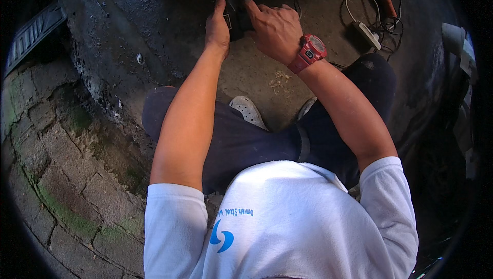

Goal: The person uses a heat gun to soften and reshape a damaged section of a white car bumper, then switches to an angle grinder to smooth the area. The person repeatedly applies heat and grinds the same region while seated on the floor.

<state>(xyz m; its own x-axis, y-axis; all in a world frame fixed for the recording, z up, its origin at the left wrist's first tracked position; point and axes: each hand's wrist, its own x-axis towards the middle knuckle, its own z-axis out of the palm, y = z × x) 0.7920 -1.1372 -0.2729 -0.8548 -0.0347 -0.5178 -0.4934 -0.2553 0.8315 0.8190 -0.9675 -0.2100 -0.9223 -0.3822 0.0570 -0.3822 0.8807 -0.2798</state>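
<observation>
A black object (pixel 238 28) lies between my hands at the top of the view, too dark for its kind to show. My left hand (pixel 217 31) is closed against its left side, thumb pointing up and the other fingers mostly hidden. A small silver-edged rectangle shows beside that palm. From the right, my right hand (pixel 277 30) reaches over the object with bent fingers, the index finger at its upper edge; what the fingertips grip is hidden. A red watch (pixel 309 54) is strapped round my right wrist.
At upper right, a white power strip (pixel 366 35) lies among tangled cables, near a tool with an orange section (pixel 389 7). A metal grate (pixel 35 36) lies at far left, above mossy paving stones (pixel 77 191). My bent knees and a perforated light shoe (pixel 247 111) are below my hands.
</observation>
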